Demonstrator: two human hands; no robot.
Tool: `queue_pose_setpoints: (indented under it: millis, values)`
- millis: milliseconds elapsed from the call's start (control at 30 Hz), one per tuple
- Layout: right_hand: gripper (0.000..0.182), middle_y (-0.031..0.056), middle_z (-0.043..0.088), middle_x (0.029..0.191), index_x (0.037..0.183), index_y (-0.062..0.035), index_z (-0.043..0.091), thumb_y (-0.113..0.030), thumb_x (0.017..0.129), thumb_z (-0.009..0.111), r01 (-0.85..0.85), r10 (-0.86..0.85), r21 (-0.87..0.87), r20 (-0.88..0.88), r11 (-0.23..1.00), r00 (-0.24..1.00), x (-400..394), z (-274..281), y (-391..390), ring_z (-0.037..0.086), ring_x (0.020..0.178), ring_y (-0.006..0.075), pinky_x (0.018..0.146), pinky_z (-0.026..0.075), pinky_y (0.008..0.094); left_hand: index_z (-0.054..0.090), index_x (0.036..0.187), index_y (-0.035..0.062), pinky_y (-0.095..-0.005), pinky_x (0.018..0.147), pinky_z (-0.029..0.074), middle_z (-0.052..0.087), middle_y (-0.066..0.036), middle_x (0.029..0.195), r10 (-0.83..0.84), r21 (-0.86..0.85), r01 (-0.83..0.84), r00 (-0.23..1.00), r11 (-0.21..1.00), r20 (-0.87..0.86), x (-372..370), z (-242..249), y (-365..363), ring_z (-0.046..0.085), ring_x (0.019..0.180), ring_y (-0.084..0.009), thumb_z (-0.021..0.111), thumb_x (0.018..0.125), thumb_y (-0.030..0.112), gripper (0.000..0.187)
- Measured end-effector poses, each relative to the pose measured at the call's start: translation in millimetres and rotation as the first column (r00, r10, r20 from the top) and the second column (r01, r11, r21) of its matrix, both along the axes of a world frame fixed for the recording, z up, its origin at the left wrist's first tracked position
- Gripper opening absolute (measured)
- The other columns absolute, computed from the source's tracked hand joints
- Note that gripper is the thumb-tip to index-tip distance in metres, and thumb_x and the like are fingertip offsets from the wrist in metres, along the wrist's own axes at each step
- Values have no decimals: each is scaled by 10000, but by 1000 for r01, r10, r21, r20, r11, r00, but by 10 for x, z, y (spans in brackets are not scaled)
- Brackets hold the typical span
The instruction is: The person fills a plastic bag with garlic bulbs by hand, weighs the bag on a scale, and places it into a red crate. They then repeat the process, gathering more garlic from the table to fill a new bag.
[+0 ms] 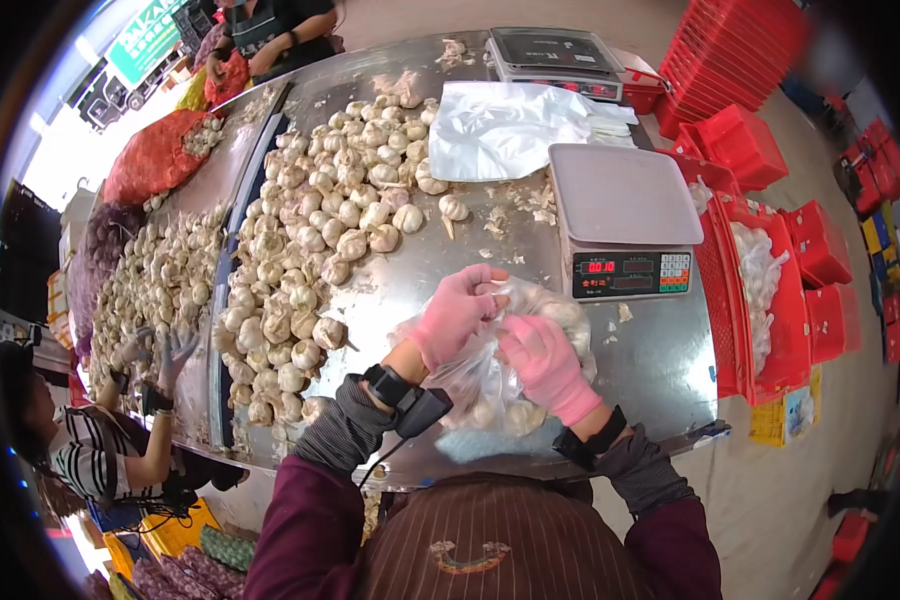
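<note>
A clear plastic bag (568, 312) holding garlic bulbs rests on the metal table in front of me. My left hand (457, 316), in a pink fingerless-looking glove, has its fingers curled at the bag's gathered top. Close by on the right, my right hand (548, 366) is closed on the plastic too, knuckles up. Bulbs show through the film around and below both hands. Part of the gathered top is hidden by my fingers. To the left spreads a heap of loose garlic bulbs (305, 235), and one bulb (454, 208) lies apart from it.
Ahead to the right stands a scale (625, 195) reading 0.010, beside a stack of plastic bags (510, 125). A red crate (770, 310) with filled bags is at the right edge. A co-worker (100, 440) handles garlic on the left; another person (275, 40) stands at the far end.
</note>
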State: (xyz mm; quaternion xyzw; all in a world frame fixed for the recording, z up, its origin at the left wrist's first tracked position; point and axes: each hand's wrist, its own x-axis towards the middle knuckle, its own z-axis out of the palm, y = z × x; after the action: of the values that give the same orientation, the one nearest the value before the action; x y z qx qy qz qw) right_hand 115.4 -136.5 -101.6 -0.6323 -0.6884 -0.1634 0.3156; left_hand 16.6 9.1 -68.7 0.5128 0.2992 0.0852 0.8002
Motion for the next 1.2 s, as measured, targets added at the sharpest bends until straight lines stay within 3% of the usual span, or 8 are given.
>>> queue_pose_setpoints:
  millis: [300, 400, 567, 667, 733, 833, 933, 1200]
  values:
    - [112, 67, 587, 945, 858, -85, 606, -151, 769, 613, -247, 180, -211, -295, 946, 939, -230, -117, -216, 588, 829, 270, 679, 491, 389, 474, 1253, 58, -264, 598, 476, 573, -44, 783, 173, -444, 40, 887, 895, 428, -51, -321, 23, 568, 716, -150, 473, 925, 28, 329]
    - [115, 92, 573, 846, 807, -81, 577, -191, 788, 604, -169, 49, -224, -459, 960, 887, -431, -100, -221, 603, 749, 311, 644, 490, 417, 464, 1256, 93, -292, 536, 454, 508, -35, 696, 262, -527, -218, 965, 821, 9, 122, -287, 160, 532, 635, -174, 450, 942, 81, 315]
    - [151, 121, 578, 831, 831, -77, 592, -226, 850, 572, -128, -77, -393, -466, 911, 882, -527, -102, -509, 612, 724, 343, 631, 485, 450, 579, 1116, 123, -272, 422, 318, 413, -11, 610, 51, 693, -134, 989, 708, 140, 195, -1642, 1178, 392, 450, -155, 486, 940, 176, 206]
    - [164, 128, 581, 842, 856, -72, 595, -228, 877, 550, -190, -72, -527, -437, 828, 897, -502, -154, -618, 615, 740, 346, 635, 482, 460, 591, 1117, 87, -308, 489, 432, 523, -13, 653, 390, -60, -414, 890, 908, -236, 261, -902, 886, 494, 517, -146, 540, 882, 94, 241]
    - [167, 131, 583, 848, 876, -65, 593, -225, 882, 544, -216, -44, -567, -409, 795, 911, -504, -231, -688, 613, 744, 349, 636, 480, 467, 582, 1137, 76, -311, 511, 445, 515, -26, 647, 352, 351, -282, 924, 893, -152, 285, -735, 733, 508, 538, -151, 556, 869, 96, 270]
    - [176, 65, 565, 767, 935, -54, 585, -225, 911, 546, -277, 21, -256, -698, 926, 716, -394, -239, -790, 609, 655, 253, 590, 481, 394, 528, 1247, 84, -345, 706, 501, 565, -152, 990, -202, 930, 176, 973, 322, -114, 74, -230, 230, 587, 836, -241, 711, 773, 202, 522]
    - [194, -61, 503, 788, 1031, -58, 600, -210, 967, 498, -407, -177, -54, -946, 912, -271, -125, 37, -949, 490, 659, 25, 587, 405, 192, 522, 1248, 155, -396, 845, 441, 561, -143, 1025, -173, 698, 630, 688, -341, -705, -71, 77, -376, 553, 967, -317, 743, 665, 299, 639]
    - [231, -48, 539, 784, 1053, -89, 586, -290, 950, 535, 51, -256, -288, -908, 956, -331, 1013, -467, -1217, 487, 654, 33, 578, 405, 199, 613, 839, 22, -407, 654, 500, 633, -155, 765, -3, 959, 244, 969, 142, -246, 264, 28, -695, 625, 743, -348, 629, 632, 32, 207]
